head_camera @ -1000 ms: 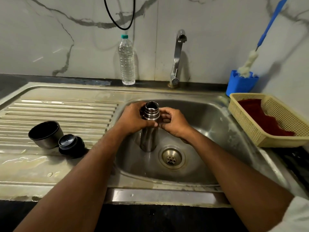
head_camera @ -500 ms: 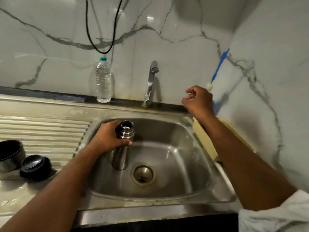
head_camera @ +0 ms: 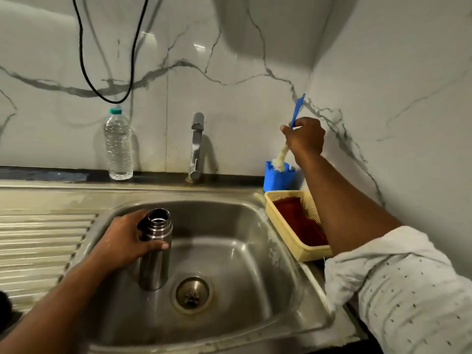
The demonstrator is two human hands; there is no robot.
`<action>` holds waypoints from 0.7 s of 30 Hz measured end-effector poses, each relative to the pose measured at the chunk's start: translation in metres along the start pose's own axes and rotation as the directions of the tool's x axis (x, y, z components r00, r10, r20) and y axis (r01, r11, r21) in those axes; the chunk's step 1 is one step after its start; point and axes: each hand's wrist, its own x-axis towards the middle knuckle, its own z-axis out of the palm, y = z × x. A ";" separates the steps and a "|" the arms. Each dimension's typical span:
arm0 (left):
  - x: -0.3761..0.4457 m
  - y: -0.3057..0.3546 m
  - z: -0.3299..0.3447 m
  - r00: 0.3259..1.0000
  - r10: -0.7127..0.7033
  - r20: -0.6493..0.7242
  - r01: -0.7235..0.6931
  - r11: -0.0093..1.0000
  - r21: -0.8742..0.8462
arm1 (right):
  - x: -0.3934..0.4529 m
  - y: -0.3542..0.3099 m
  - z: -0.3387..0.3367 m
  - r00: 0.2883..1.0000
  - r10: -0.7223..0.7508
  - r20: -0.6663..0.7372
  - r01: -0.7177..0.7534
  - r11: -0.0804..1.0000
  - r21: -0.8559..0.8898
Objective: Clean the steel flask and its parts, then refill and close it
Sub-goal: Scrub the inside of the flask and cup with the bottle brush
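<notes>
Near edge: steel sink [head_camera: 301,290], basin wet, dull streaks; drain [head_camera: 192,294] near centre w/ brownish ring round it. Ribbed drainboard [head_camera: 43,241] to the left, stained, water film in places.

Steel flask [head_camera: 155,251] stands upright in basin, just left of drain, mouth open, no cap on, threaded neck showing. Left hand [head_camera: 122,241] wraps it from the left below the neck, fingers curled round body, thumb on the near side.

Right: yellow mesh basket [head_camera: 293,241] on counter beside sink rim, dark red cloth [head_camera: 298,223] lying inside. White dotted sleeve on R arm at near right.

Further back, right: blue holder [head_camera: 278,178] on the ledge, just beyond basket. Right hand [head_camera: 305,136] above it, fingers closed round blue handle of bottle brush [head_camera: 297,111]; its whitish head [head_camera: 281,157] hangs down w/ tip at holder's mouth, can't tell if touching.

Far: tap [head_camera: 196,146] centre on dark back ledge, spout over basin. Clear plastic bottle [head_camera: 118,146], green cap, left of tap, upright. Wall white marble-look w/ grey veins, meets side wall at right corner. Black cable [head_camera: 84,62] loops down wall above bottle.
</notes>
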 end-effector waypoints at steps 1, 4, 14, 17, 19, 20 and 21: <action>0.000 -0.001 -0.001 1.000 -0.004 0.003 0.004 1.000 -0.001 | 0.004 0.001 0.002 1.000 -0.011 0.009 0.011 1.000 -0.003; -0.001 0.001 -0.003 1.000 -0.008 0.002 0.008 1.000 -0.011 | 0.014 0.004 0.004 0.998 -0.057 0.011 0.057 0.998 0.002; -0.002 0.005 -0.004 0.999 -0.054 -0.001 0.054 0.999 0.000 | 0.027 0.013 0.009 0.989 -0.144 -0.014 0.143 0.989 -0.035; -0.003 0.006 -0.003 0.999 -0.053 -0.001 0.053 0.999 -0.003 | 0.030 0.010 0.009 0.977 -0.197 -0.081 0.195 0.980 -0.038; -0.003 0.005 -0.003 0.998 -0.056 -0.005 0.056 0.998 -0.009 | 0.029 0.010 0.012 0.980 -0.198 -0.004 0.198 0.980 -0.038; -0.002 0.005 -0.003 0.998 -0.060 -0.003 0.060 0.998 -0.012 | 0.029 0.011 0.014 0.981 -0.191 0.022 0.192 0.981 -0.026; -0.003 0.006 -0.004 0.998 -0.057 0.001 0.057 0.998 -0.012 | 0.029 0.010 0.014 0.982 -0.191 0.010 0.191 0.981 -0.019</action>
